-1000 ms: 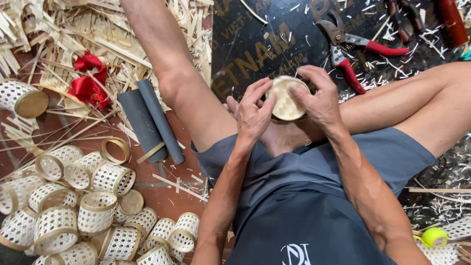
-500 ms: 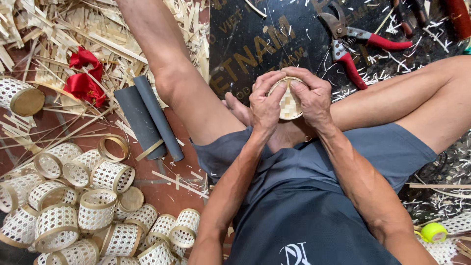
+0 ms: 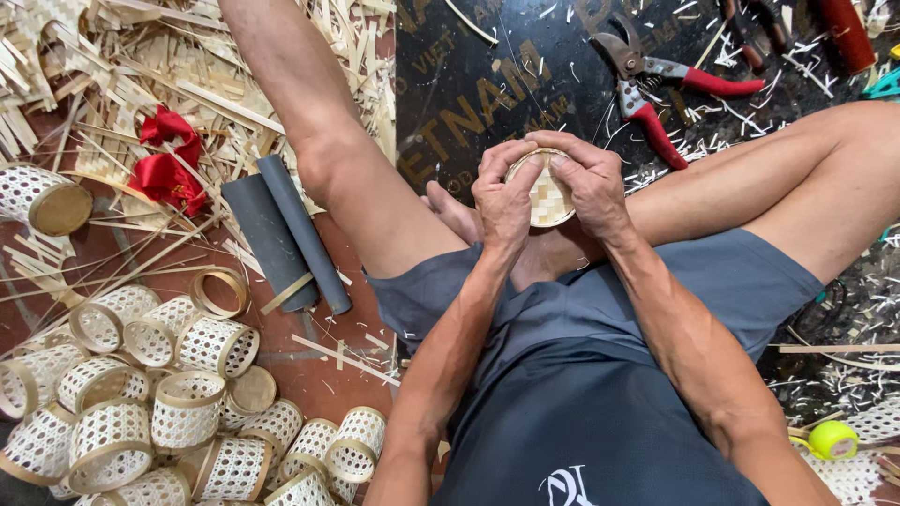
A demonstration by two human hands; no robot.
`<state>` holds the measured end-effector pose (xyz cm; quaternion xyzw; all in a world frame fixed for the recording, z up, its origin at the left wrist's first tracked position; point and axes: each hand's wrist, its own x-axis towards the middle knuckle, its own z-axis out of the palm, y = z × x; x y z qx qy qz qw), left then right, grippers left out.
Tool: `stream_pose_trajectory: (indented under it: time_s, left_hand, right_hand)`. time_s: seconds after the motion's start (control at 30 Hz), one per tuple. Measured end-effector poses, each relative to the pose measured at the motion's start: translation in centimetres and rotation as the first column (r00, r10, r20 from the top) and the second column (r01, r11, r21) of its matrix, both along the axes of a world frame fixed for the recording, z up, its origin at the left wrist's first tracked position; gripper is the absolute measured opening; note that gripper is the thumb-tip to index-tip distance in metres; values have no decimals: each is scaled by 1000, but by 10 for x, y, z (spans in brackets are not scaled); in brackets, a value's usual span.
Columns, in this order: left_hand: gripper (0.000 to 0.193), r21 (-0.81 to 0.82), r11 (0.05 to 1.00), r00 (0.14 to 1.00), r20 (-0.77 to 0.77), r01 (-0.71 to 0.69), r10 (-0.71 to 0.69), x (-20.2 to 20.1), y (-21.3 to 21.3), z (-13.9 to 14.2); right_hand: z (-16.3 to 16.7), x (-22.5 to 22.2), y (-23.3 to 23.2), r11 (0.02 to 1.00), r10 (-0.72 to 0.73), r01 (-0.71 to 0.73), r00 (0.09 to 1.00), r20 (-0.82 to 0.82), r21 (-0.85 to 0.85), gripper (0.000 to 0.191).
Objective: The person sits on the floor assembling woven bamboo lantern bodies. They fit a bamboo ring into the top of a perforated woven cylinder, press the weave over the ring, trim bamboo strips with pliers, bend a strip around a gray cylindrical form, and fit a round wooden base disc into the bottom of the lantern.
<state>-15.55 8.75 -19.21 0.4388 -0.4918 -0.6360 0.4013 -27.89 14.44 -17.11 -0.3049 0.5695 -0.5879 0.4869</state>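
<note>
Hands pressing a round woven bamboo lid.
Left hand and right hand grip it tight; many finished woven bamboo baskets lie on the floor, this piece not done.

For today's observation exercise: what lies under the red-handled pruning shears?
The red-handled pruning shears lie on a black mat strewn with pale bamboo offcuts. What sits directly beneath the blades and handles is covered.

I see the round woven disc between both hands, the cutters behind it, two tubes to its left, little baskets nearer left.
</note>
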Motion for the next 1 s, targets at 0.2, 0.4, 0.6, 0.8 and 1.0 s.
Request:
stream_pose_trajectory:
  time_s: [0.2, 0.4, 0.6, 0.8, 1.0]
  left_hand:
    - [23, -21, 996, 994, 65, -87, 88, -3, -11, 1]
    - [42, 128, 992, 997, 80, 0, -11, 26, -10, 12]
    - [44, 257, 965, 998, 13, 53, -58, 60, 17, 10]
    - [24, 471, 877, 984, -180, 99, -14, 58, 23, -5]
    - [22, 503, 859, 987, -160, 95, -16, 57, 21, 9]
  right_hand:
    - [1, -1, -4, 993, -116, 114, 992, -54, -25, 37]
    - [-5, -6, 4, 989, -137, 96, 870, -474, -109, 28]
    - [-6, -14, 48, 969, -195, 195, 981, -14, 155, 26]
    - [-11, 0, 53, 950, -231, 214, 971, 52, 230, 24]
    - [-7, 5, 55, 930, -288, 279, 958, 1, 241, 23]
